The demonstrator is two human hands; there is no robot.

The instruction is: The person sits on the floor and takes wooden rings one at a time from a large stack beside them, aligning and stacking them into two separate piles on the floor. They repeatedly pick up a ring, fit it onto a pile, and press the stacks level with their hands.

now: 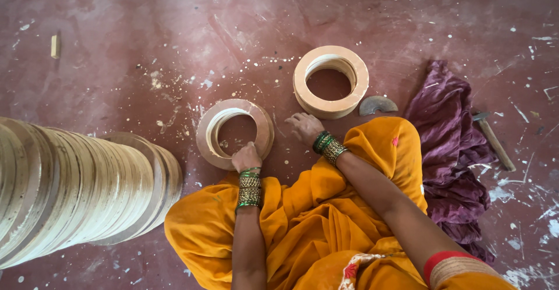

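Flat wooden ring lying on the red floor directly ahead of the knees, slightly left of centre. Left hand closed in a loose fist on the ring's near rim, knuckles up, fingers curled together. Right hand resting on the floor just beside the ring's right edge, fingers bent and slightly apart, gripping nothing (contact with the ring itself cannot be told). Bangles on both wrists. Thicker stack of rings further out, right of centre, well clear of both hands. Half-round metal blade just beside that stack. Purple cloth bunched at the right, hammer lying along its far edge. Tall stack of discs at left. Orange garment across the lap.
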